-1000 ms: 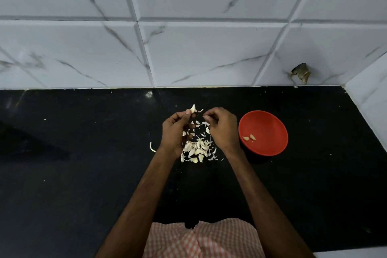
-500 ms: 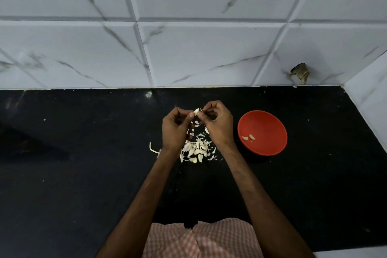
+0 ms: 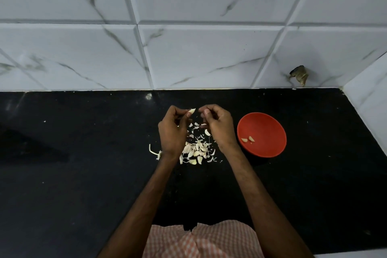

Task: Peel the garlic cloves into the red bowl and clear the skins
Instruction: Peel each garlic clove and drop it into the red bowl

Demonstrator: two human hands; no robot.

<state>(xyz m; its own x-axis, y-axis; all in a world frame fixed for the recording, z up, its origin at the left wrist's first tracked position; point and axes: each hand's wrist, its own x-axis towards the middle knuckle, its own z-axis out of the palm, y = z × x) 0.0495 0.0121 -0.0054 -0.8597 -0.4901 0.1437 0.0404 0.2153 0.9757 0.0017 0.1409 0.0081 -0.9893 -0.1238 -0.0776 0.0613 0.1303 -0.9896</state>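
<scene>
My left hand point(image 3: 171, 132) pinches a pale garlic clove point(image 3: 191, 111) at its fingertips, held above the black counter. My right hand point(image 3: 218, 125) is just right of the clove, fingers curled, thumb and forefinger pinched on what looks like a sliver of skin. Below and between the hands lies a pile of cloves and loose skins point(image 3: 195, 152). The red bowl point(image 3: 266, 130) stands right of my right hand and holds two peeled cloves point(image 3: 248, 139).
A garlic stem point(image 3: 154, 152) lies left of the pile. The black counter point(image 3: 83, 174) meets a white marble-tiled wall point(image 3: 188, 58) behind and a side wall at the far right. A dark scrap point(image 3: 298, 74) clings low on the wall.
Both hands rose a little and came together on the clove. Now the right hand has pulled slightly away to the right while the left keeps hold of the clove.
</scene>
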